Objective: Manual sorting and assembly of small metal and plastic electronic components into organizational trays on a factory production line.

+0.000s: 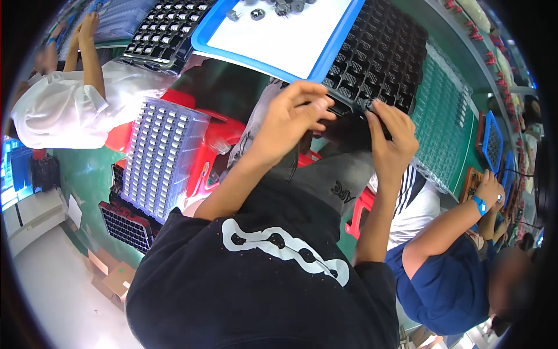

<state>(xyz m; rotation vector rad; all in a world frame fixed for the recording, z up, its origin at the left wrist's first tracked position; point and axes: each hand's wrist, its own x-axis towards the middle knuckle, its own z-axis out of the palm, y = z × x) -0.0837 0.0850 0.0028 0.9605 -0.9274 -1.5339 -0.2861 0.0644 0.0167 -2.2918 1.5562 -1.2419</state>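
Observation:
My right hand is closed, thumb and forefinger pinching a small dark part at the near edge of a black pocketed tray. Its exact kind is too small to make out. To its left, my left hand is raised with bent, parted fingers, and nothing shows between them. Just beyond that hand lies a blue tray with a white lining. Several small black and grey parts, one a round black piece, sit at its far end.
Left, clear trays of white-and-dark pieces stand by a red stool. Another filled black tray lies beyond. Clear plastic trays cover the green bench at right. Co-workers sit on both sides, one in a blue shirt close on my right.

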